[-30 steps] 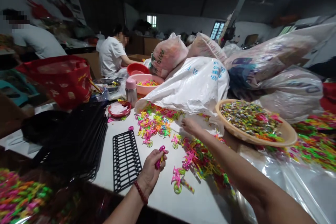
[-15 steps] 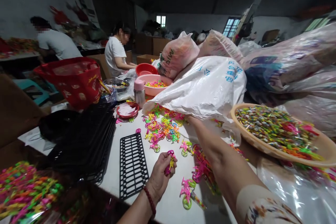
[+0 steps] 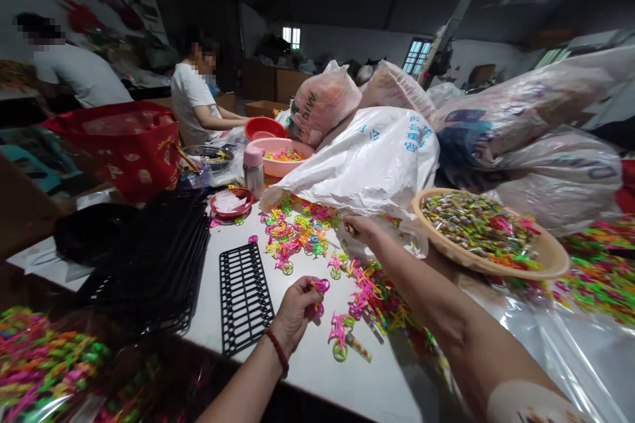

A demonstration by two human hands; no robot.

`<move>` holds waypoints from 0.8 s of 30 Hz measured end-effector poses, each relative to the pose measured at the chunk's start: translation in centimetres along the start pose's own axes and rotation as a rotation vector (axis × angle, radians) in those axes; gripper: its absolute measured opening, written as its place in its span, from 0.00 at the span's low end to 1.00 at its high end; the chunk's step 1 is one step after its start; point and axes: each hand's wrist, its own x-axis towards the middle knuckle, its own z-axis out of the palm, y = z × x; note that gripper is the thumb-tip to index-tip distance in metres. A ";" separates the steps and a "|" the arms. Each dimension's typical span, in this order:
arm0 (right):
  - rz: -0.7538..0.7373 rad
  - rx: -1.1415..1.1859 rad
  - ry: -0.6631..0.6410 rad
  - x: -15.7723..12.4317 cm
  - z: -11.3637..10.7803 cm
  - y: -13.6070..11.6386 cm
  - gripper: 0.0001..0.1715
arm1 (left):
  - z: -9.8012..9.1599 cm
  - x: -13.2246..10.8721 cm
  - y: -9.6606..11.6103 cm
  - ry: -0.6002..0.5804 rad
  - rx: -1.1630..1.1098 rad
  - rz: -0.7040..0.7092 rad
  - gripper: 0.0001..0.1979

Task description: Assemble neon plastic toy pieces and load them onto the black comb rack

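Observation:
My left hand (image 3: 296,312), with a dark red bead bracelet at its wrist, pinches a magenta plastic toy piece (image 3: 320,286) with round, wheel-like ends. My right hand (image 3: 359,229) is stretched far forward at the mouth of a white sack (image 3: 357,158). Its fingers are curled; what they hold, if anything, is too small to make out. Between and beyond the hands lie many colourful toy pieces (image 3: 297,234). Nearer me is a pink toy bicycle (image 3: 338,334) with green wheels, beside a tube of coloured beads (image 3: 359,348). Left of my left hand lies a black plastic grid rack (image 3: 245,297).
A stack of black racks (image 3: 149,264) stands at the left, near a red bag (image 3: 119,152). A peach basin (image 3: 555,261) of small filled pieces sits at the right. Farther back are a pink-lidded flask (image 3: 254,172), a pink basin (image 3: 310,149) and two seated people.
The view has swung slightly right. My right hand has come out from under the white sack's edge and now shows. My left hand has turned the magenta piece; the yellow part no longer shows.

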 end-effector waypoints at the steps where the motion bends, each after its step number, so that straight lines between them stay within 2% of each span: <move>1: 0.052 0.025 -0.014 0.0 -0.1 0.0 0.15 | 0.0 0.0 -0.1 0.003 -0.003 0.011 0.17; 3: 0.151 0.086 -0.039 -0.5 -0.3 0.2 0.11 | 0.0 0.1 -0.2 0.016 -0.024 0.044 0.17; 5: 0.205 0.162 -0.047 -1.5 -0.2 0.4 0.12 | 0.0 0.1 -0.3 0.030 -0.042 0.075 0.18; 10: 0.250 0.350 -0.042 -5.2 1.6 0.5 0.08 | 0.3 0.2 -0.1 0.100 -0.111 0.132 0.20; 14: 0.220 0.477 -0.024 -8.8 4.4 1.4 0.08 | 0.3 0.1 0.3 0.129 -0.112 0.147 0.17; 19: 0.140 0.584 0.057 -13.4 8.3 4.3 0.08 | 0.2 -0.7 0.6 0.155 -0.065 0.170 0.14; 21: 0.115 0.599 0.083 -15.0 9.2 5.4 0.09 | 0.2 -1.3 0.5 0.163 -0.047 0.165 0.15; 24: 0.098 0.525 0.075 -16.9 9.4 6.1 0.16 | 0.2 -2.4 0.6 0.165 -0.010 0.149 0.15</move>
